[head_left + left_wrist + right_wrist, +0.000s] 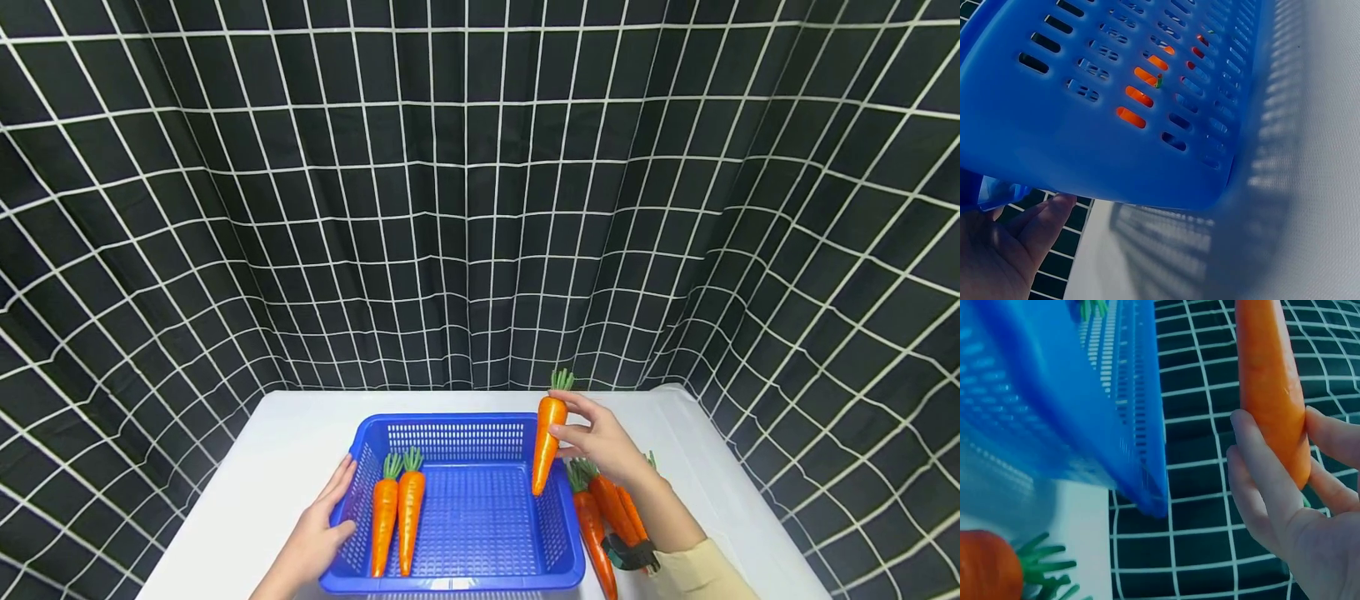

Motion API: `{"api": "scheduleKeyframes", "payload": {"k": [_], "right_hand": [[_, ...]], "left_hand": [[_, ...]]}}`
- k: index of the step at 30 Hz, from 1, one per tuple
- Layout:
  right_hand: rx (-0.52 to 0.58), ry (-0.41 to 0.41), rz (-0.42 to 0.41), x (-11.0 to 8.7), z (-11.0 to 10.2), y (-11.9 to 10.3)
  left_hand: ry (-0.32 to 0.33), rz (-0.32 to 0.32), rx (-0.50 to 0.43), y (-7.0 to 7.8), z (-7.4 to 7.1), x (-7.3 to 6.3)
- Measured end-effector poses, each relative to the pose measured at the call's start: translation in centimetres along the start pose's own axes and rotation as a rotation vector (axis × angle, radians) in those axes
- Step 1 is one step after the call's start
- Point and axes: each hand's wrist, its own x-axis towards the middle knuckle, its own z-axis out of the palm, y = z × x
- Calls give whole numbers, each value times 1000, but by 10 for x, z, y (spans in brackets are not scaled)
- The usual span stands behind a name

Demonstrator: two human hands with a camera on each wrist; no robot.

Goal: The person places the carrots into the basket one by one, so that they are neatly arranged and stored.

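Observation:
My right hand (602, 439) pinches an orange carrot (549, 437) with green stubby tops, near its thick end. The carrot hangs tip down over the right rim of a blue plastic basket (480, 510). In the right wrist view, thumb and fingers press on both sides of the held carrot (1269, 381). My left hand (321, 525) rests against the basket's left side, fingers extended along the rim and thumb apart. Inside the basket, on its left, two carrots (385, 515) lie side by side, tops away from me. Orange shows through the slots of the basket wall (1085, 162).
Several more carrots (591, 527) lie on the white table (247, 475) just right of the basket, partly hidden under my right forearm. A dark wrist strap (626, 553) sits above them. Black cloth with a white grid (465, 208) hangs behind and at both sides.

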Motion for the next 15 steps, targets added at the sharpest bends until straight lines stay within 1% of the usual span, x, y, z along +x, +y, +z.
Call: {"api": "scheduleKeyframes", "payload": {"k": [3,8,12,15], "right_hand": [[15,-38,-5,3,8,-4],[30,-73,-14,13,23,-9],[40,-83,-22,20,36,-11],[49,-87,-12,24,45,-12]], "left_hand": [[2,-1,9,0,0,-1],[4,-8,4,-3,0,-3],[11,2,-8,-5,0,-3],[16,19,-16,-6,1,-3]]}}
